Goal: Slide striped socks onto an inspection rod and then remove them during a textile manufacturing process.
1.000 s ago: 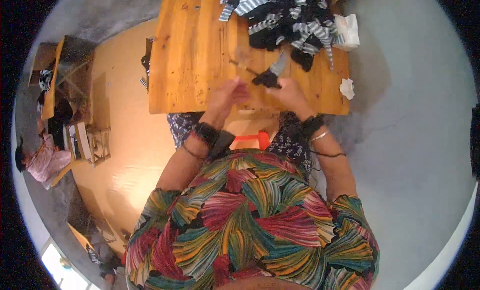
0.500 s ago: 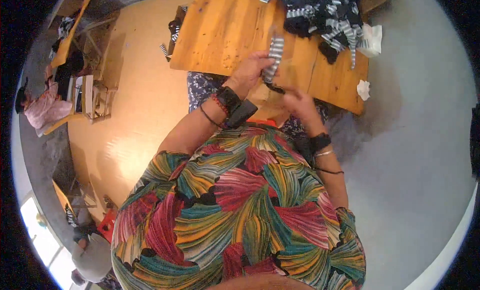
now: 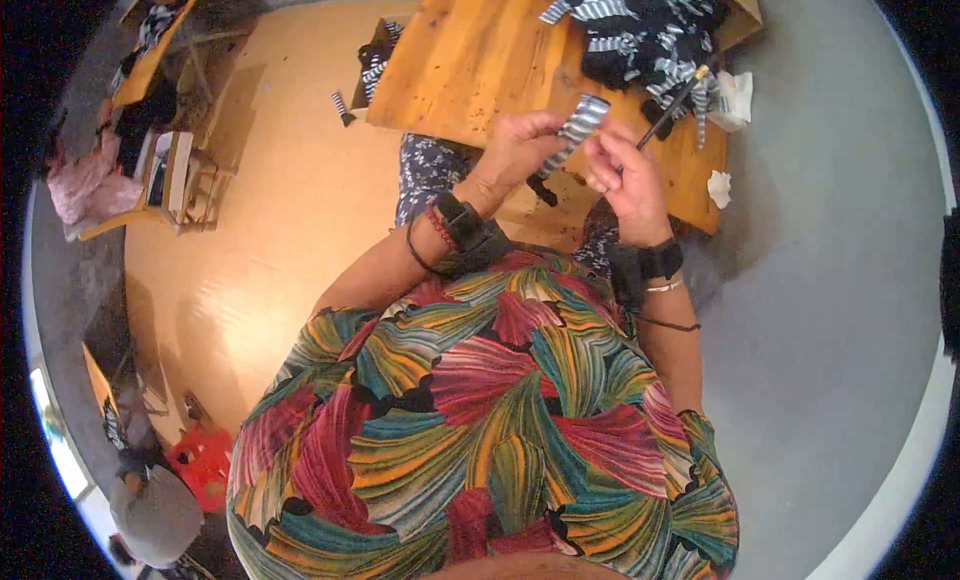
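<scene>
My left hand pinches a grey-and-white striped knit piece with a black end, which looks like a small sock, and holds it up over the near edge of the wooden table. Close beside it on the right, my right hand has curled fingers and grips a slim black stick-like tool with a yellowish tip, pointing up and away to the right. Its exact kind cannot be made out. The right fingertips are near the upper end of the sock; whether they touch it is unclear.
A heap of striped and black knit pieces covers the far right of the wooden table, beside a cardboard box. White crumpled paper lies at the right edge. Another box stands left. A person sits lower left.
My right hand has risen from below the sock to beside its upper end, and the black tool now shows clearly. The sock has tilted to the right. The view has shifted slightly.
</scene>
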Demonstrator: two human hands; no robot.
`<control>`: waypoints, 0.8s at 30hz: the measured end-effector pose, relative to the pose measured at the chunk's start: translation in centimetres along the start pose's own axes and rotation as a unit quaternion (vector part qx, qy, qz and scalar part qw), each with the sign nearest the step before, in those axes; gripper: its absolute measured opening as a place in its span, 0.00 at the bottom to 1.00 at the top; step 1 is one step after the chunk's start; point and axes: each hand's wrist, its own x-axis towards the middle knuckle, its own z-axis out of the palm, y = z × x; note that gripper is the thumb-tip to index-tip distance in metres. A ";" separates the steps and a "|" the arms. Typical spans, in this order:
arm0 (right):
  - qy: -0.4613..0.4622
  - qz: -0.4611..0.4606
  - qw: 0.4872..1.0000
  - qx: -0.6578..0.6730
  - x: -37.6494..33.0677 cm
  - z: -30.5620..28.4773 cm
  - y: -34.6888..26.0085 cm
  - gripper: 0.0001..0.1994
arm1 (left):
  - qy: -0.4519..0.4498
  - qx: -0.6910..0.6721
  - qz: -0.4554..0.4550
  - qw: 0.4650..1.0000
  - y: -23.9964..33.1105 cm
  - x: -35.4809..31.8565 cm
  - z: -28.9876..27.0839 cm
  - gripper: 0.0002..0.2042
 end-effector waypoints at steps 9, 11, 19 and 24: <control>-0.022 -0.029 0.987 -0.155 -0.2 0.6 0.1 0.05 | -0.037 0.033 0.065 0.997 2.0 -0.6 -1.2 0.08; -0.011 -0.021 0.959 -0.282 0.7 -0.1 -0.1 0.05 | -0.015 -0.029 0.023 0.999 2.0 0.3 -1.1 0.09; -0.003 -0.012 0.943 -0.333 1.3 0.1 0.2 0.04 | -0.022 0.047 -0.044 0.998 1.5 0.8 -0.2 0.07; 0.056 -0.114 0.953 -0.276 1.8 1.7 1.6 0.05 | 0.021 -0.222 -0.131 0.966 0.7 0.8 -0.7 0.04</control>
